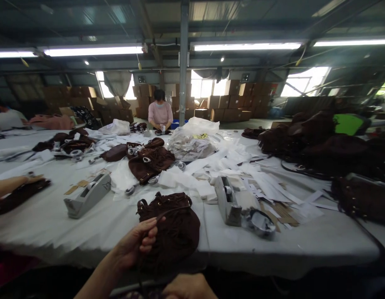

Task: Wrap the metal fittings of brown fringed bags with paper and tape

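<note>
Pinched thin strap (173,209) in L hand (138,241), w/ brown bag (180,234) on white table (108,224) just R of same hand. Had strap up in fingers, but saw no white wrap on bag, so prob. had lots left. Saw R hand (190,286) low, nr L hand, curled; couldn't tell if holding sth. On table: saw other worker's arm (11,186) far L of hand, grey tape holder (89,195) nearer, paper scraps (186,182) beyond, 2nd tape holder (223,203) R, bag pile (314,143) far R. In rm, well past hand: saw person (160,113), post (183,62), boxes (223,103).
</note>
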